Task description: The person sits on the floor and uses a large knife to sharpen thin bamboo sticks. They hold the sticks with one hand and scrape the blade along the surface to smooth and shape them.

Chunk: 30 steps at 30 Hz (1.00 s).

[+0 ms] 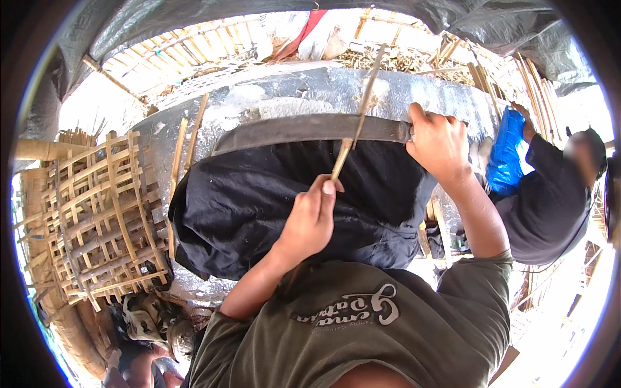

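My right hand is closed round the handle end of a long machete, whose broad, dark blade reaches left across the black cloth over my lap. Between the fingertips of my left hand is the near end of a thin bamboo strip. The strip slants up and away from me and crosses the blade near its handle end. Its near part looks pale and its far part darker. I cannot tell whether the blade's edge has cut into it.
A woven bamboo lattice stands at the left, with bamboo sticks beside my lap. Beyond lies a grey, worn sheet. At the right another person in dark clothes has a hand by a blue plastic bag. Someone's limbs show at lower left.
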Tool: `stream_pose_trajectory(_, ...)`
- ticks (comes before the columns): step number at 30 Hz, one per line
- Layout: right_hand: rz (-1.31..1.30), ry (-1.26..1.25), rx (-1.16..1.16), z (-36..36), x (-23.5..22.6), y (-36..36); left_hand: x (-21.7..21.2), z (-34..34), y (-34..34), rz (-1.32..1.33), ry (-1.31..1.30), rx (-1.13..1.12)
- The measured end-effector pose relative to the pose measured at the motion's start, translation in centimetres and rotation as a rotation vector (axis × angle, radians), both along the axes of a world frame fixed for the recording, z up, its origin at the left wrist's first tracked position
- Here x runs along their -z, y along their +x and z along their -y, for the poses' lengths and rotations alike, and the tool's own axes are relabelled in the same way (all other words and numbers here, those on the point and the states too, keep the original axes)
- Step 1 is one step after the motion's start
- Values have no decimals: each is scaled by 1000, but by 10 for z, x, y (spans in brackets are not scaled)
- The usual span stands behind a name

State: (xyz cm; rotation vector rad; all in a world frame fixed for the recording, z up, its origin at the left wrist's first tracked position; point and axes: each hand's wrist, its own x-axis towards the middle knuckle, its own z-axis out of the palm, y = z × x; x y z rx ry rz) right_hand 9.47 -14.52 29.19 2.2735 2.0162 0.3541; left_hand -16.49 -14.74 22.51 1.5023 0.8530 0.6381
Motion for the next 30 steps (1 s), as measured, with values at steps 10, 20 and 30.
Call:
stream_pose_trajectory(10,-11,108,68,3,-5,14,4,-5,-8,-31,-22,-14)
stream_pose_trajectory(20,-77,158,-88,5,16,-10,5,-3,-2,51,-25,-24)
stream_pose_trajectory(30,-61,199,-105,-5,17,-2,12,-2,-2,101,-95,0)
